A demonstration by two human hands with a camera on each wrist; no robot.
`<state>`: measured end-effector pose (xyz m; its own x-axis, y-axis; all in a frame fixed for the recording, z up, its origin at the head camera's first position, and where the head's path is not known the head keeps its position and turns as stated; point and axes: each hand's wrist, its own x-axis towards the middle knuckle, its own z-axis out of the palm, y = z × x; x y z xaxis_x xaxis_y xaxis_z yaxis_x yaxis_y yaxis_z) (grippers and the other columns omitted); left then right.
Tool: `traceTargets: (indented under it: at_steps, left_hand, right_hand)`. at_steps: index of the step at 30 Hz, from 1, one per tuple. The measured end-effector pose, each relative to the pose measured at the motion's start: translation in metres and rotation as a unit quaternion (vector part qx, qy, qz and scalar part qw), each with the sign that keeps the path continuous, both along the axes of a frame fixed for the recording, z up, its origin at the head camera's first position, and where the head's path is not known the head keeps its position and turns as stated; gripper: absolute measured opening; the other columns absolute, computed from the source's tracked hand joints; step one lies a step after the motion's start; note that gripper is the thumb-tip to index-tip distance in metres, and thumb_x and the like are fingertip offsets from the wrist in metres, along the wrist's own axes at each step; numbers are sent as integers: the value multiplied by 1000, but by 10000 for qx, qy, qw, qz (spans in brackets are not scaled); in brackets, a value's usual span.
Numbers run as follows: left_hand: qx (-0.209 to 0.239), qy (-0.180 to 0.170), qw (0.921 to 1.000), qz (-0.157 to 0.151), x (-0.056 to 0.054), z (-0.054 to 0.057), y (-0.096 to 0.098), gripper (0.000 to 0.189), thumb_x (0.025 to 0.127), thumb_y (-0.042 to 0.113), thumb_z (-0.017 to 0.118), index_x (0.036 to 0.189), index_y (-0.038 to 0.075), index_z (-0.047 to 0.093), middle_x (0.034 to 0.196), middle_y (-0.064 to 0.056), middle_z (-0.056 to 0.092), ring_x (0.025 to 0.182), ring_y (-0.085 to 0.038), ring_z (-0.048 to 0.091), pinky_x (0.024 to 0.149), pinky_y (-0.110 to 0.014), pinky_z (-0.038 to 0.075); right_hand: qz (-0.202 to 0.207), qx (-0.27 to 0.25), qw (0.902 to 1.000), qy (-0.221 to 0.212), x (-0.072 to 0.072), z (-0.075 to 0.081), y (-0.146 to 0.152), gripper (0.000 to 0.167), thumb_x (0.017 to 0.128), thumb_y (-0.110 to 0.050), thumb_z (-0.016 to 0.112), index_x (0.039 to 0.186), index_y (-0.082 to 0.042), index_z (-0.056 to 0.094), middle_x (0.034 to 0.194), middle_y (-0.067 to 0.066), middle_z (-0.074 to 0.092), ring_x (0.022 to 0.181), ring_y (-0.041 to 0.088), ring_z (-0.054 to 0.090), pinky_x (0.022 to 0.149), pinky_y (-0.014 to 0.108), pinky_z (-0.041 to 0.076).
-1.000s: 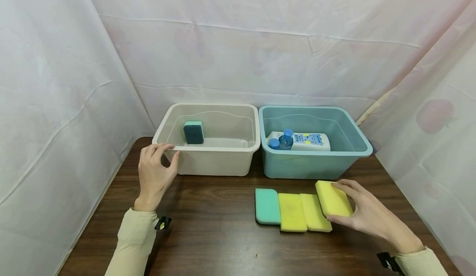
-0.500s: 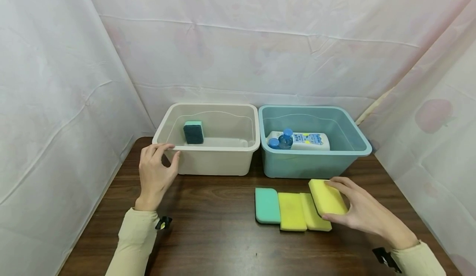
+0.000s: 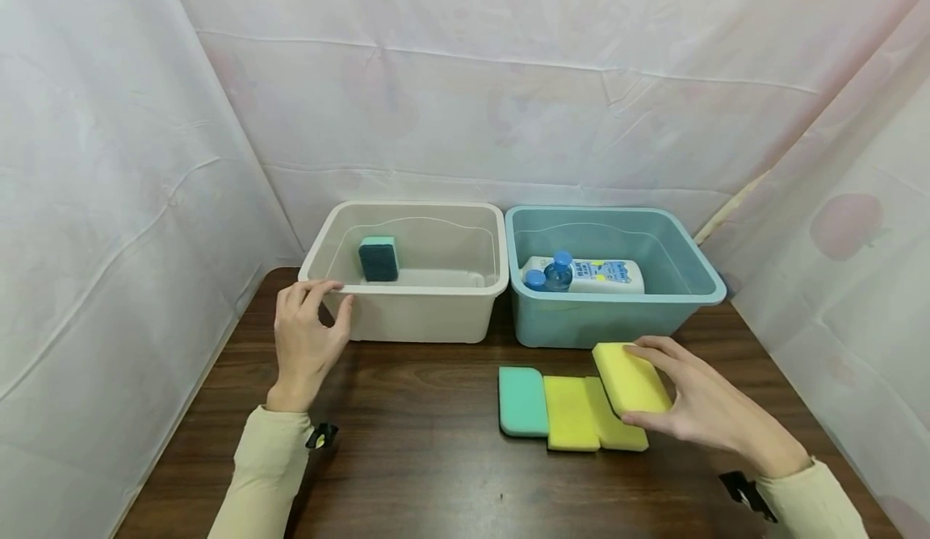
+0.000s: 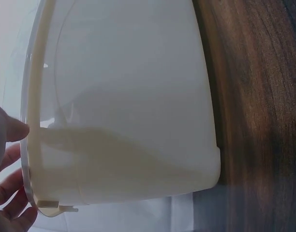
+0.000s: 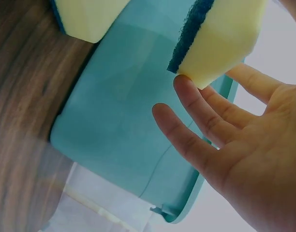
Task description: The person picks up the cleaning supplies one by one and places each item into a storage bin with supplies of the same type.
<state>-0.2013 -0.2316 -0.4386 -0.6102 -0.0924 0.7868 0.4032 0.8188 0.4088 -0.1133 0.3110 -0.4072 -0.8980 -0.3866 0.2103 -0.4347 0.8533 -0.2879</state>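
A yellow scouring sponge (image 3: 630, 378) is pinched between the thumb and fingers of my right hand (image 3: 701, 406), raised a little above the row of sponges. Its dark scrub pad (image 5: 189, 36) shows in the right wrist view. Under and left of it on the table lie a yellow sponge (image 3: 621, 436), partly covered from sight, another yellow sponge (image 3: 571, 414) and a green sponge (image 3: 522, 402). My left hand (image 3: 307, 345) holds the front left corner of the beige bin (image 3: 417, 317), thumb and fingers at its rim. A green sponge with a dark pad (image 3: 379, 261) stands inside that bin.
Close beside the beige bin stands a blue-green bin (image 3: 596, 325). In it are a white bottle with a blue label (image 3: 613, 275) and a clear bottle with a blue cap (image 3: 559, 273). White curtains (image 3: 465, 119) enclose the dark wooden table (image 3: 407, 458).
My right hand has moved slightly left and away from me with the yellow sponge, which now covers more of the sponge below. The left hand has stayed at the beige bin's rim.
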Motion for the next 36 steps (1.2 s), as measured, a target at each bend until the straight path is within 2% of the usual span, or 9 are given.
traceTargets:
  at_steps: [4, 8, 13, 26, 36]
  left_hand:
    - [65, 17, 10000, -13, 0, 0, 1, 19, 96, 16, 77, 110, 2, 78, 114, -22, 70, 113, -47, 57, 98, -62, 46]
    - [75, 68, 9999, -2, 0, 1, 1, 18, 95, 15, 78, 109, 3, 79, 113, -22, 70, 111, -47, 57, 97, -62, 46]
    - [59, 62, 10000, -10, 1, 1, 3, 18, 95, 15, 78, 109, 4, 79, 112, -21, 71, 110, -46, 57, 97, -61, 46]
    - [22, 26, 10000, 37, 1, 0, 1, 18, 95, 14, 78, 110, 3, 78, 114, -22, 70, 110, -46, 57, 94, -61, 46]
    - [28, -5, 10000, 61, 1, 0, 2, 19, 95, 13, 78, 110, 3, 78, 114, -22, 69, 110, -46, 57, 94, -61, 47]
  right_hand:
    - [58, -4, 9999, -105, -3, 5, -5, 91, 80, -70, 84, 147, -12, 62, 146, 6, 58, 122, 26, 65, 94, 52, 57]
    - [176, -25, 9998, -32, -6, 8, -10, 90, 80, -68, 85, 147, -12, 62, 146, 8, 59, 120, 27, 65, 92, 52, 57]
    - [260, -32, 9997, -40, -8, 12, -14, 90, 81, -68, 84, 148, -13, 62, 147, 8, 58, 123, 29, 64, 95, 55, 57]
    - [263, -89, 9996, 10, -11, 21, -23, 91, 81, -69, 83, 149, -13, 60, 149, 8, 57, 125, 30, 64, 96, 56, 57]
    - [446, -66, 9987, 225, -18, 27, -31, 94, 79, -68, 86, 150, -13, 60, 150, 8, 56, 124, 29, 65, 94, 53, 57]
